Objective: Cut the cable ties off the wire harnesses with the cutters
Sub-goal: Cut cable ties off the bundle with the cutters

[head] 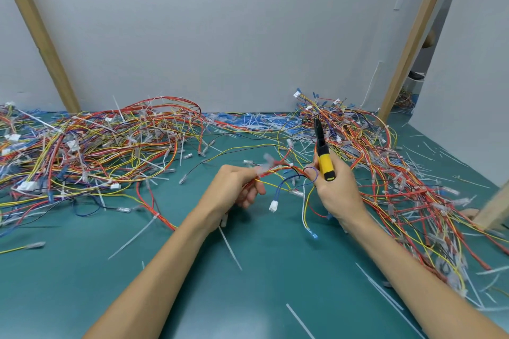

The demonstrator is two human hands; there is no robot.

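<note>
Two hands work: left hand [234, 187] grips harness [278, 170]; right hand [334, 187] holds cutters [322, 151].

text: none legible | labels: none | numbers: none

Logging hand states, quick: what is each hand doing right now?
Left hand: grips the harness.
Right hand: grips the cutters, tips pointing up.

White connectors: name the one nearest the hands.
The white connector dangling on blue wires between the left hand and right hand; the rest lie in piles.
</note>
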